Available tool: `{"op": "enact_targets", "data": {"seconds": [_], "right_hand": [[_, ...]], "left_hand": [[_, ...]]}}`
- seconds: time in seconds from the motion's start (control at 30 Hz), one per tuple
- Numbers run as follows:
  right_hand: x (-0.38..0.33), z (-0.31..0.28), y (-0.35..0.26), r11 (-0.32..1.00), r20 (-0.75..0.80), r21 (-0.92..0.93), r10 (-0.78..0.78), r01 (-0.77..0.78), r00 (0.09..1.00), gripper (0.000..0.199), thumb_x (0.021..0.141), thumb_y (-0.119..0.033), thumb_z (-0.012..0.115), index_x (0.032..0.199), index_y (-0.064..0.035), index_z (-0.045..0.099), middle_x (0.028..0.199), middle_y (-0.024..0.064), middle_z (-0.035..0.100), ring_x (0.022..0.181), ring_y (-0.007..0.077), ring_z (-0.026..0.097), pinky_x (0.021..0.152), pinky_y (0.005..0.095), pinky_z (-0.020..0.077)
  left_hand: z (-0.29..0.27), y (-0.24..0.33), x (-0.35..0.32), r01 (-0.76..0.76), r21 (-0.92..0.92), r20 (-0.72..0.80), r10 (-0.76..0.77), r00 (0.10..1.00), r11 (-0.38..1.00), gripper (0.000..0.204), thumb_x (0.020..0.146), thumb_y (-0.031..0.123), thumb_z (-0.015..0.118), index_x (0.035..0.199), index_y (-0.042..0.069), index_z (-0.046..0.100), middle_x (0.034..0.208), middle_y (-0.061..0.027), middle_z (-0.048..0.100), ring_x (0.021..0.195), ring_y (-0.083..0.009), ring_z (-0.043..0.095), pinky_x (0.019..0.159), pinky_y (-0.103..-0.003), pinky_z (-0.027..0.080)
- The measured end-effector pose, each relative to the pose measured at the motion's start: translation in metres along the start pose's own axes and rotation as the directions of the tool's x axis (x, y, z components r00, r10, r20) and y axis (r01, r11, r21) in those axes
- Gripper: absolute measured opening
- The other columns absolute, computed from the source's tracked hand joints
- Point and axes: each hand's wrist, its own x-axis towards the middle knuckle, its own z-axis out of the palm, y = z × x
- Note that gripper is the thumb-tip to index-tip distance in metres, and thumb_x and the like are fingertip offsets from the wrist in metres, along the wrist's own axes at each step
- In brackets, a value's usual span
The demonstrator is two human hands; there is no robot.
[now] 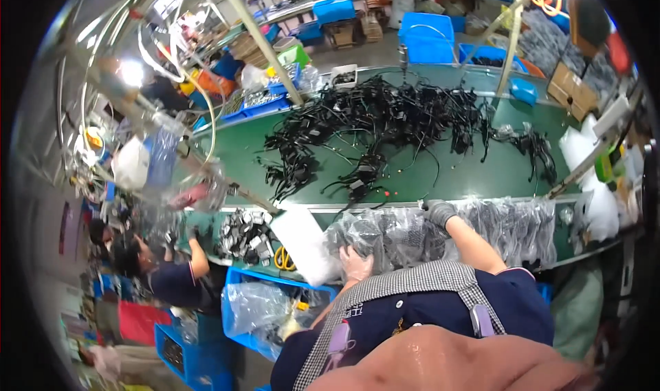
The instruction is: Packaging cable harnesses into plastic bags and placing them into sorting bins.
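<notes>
A row of clear plastic bags (405, 234) with dark contents lies along the near edge of the green bench, right in front of me. My left hand (356, 262) is at the row's left end, its fingers curled against a bag. In a dark grey glove, my right hand (440, 213) reaches over the far side of the row and grips the plastic there. More bagged dark items (512, 229) continue to the right of it. Beside my left hand stands a white sheet or pad (302, 245), tilted. What exactly the bags contain is hard to make out.
A large tangle of black cables (385, 116) covers the bench beyond a metal rail. Small black and grey parts (245, 236) are heaped at left, near a yellow coil (283, 259). A blue bin (237, 308) holds plastic bags below. A co-worker (168, 271) works at left.
</notes>
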Motion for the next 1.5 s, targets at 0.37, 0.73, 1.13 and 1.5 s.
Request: {"op": "enact_targets", "data": {"seconds": [0.37, 0.73, 1.13, 1.5], "right_hand": [[-0.007, 0.002, -0.001, 0.996, 0.077, -0.089, 0.006, 0.0, 0.997, 0.043, 0.073, -0.043, 0.06, 0.102, -0.012, 0.061, 0.095, 0.014, 0.063, 0.088, 0.0303, 0.06, 0.077, 0.0388, 0.045], [-0.006, -0.01, -0.007, 0.999, 0.126, -0.008, 0.042, -0.041, 0.991, 0.048, 0.072, -0.045, 0.059, 0.108, -0.0135, 0.059, 0.103, 0.0128, 0.061, 0.096, 0.0296, 0.058, 0.084, 0.0385, 0.0432], [0.0, 0.002, 0.006, 0.999, 0.068, 0.05, -0.007, 0.004, 0.998, 0.046, 0.072, -0.041, 0.062, 0.1, -0.0054, 0.06, 0.094, 0.0147, 0.063, 0.088, 0.03, 0.06, 0.079, 0.0376, 0.0445], [-0.011, -0.013, -0.012, 1.0, 0.111, 0.024, 0.014, -0.017, 0.994, 0.046, 0.073, -0.041, 0.06, 0.105, -0.0068, 0.059, 0.096, 0.0152, 0.063, 0.088, 0.0302, 0.06, 0.079, 0.0378, 0.0443]], "left_hand": [[-0.014, 0.072, 0.067, -0.423, 0.179, 0.031, 0.424, 0.905, 0.888, 0.042, 0.072, 0.028, 0.056, 0.107, 0.005, 0.055, 0.111, -0.0109, 0.055, 0.11, -0.0236, 0.045, 0.095, -0.051, 0.026], [-0.001, 0.066, 0.076, -0.47, 0.149, -0.136, 0.489, 0.862, 0.87, 0.033, 0.069, 0.024, 0.054, 0.097, 0.007, 0.059, 0.099, -0.0063, 0.061, 0.101, -0.02, 0.052, 0.096, -0.049, 0.025], [-0.037, 0.04, 0.068, -0.402, 0.0, -0.269, 0.388, 0.882, 0.915, 0.033, 0.065, 0.018, 0.064, 0.094, 0.006, 0.056, 0.091, -0.0134, 0.054, 0.09, -0.0307, 0.05, 0.082, -0.042, 0.038], [-0.033, -0.002, 0.06, 0.156, -0.393, 0.046, -0.15, 0.988, 0.906, 0.027, 0.072, 0.025, 0.064, 0.084, 0.001, 0.059, 0.073, -0.0154, 0.061, 0.069, -0.0286, 0.059, 0.064, -0.034, 0.045]]}}
